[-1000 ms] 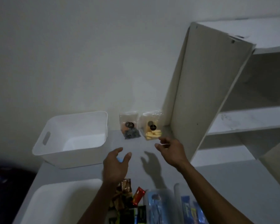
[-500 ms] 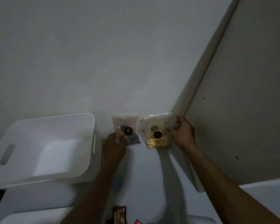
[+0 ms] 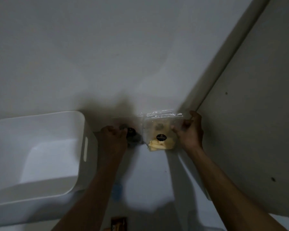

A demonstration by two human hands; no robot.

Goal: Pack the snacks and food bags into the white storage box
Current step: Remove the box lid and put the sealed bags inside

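1. Left hand (image 3: pixel 113 136) curled around the blurred clear plastic bag of dark snacks (image 3: pixel 132 135), at the far edge of the pale grey desk (image 3: pixel 150 177), against the wall. Grip looks closed on the bag's near side, though blur hides how the fingers lie.
2. Right hand (image 3: pixel 189 130) pinching the right edge of the clear plastic bag of pale yellow sticks with a round black label (image 3: pixel 158 134), also at the desk's far edge, just beside the off-white shelf side panel (image 3: pixel 249 130).
3. Both bags close together, perhaps touching; neither yet in the box.
4. Open white plastic storage box with a slot handle (image 3: pixel 40 155) at the desk's left side, just beside the left hand, looking empty where its floor shows.
5. Brown snack wrapper (image 3: pixel 118 225) at the near edge, partly cut off by the frame.
6. Likely step: lifting both bags away from the wall and carrying them left to the box.
7. Risks, as judged:
   - Thin plastic slipping from an edge pinch, dropping the yellow sticks onto the desk.
   - Squeezing too hard, crushing brittle contents.
   - Right hand or bag catching on the shelf panel while pulling away.
   - Left hand knocking the box wall and shoving the box toward the desk's left edge.
   - Dim light making the drop over the box rim hard to judge.
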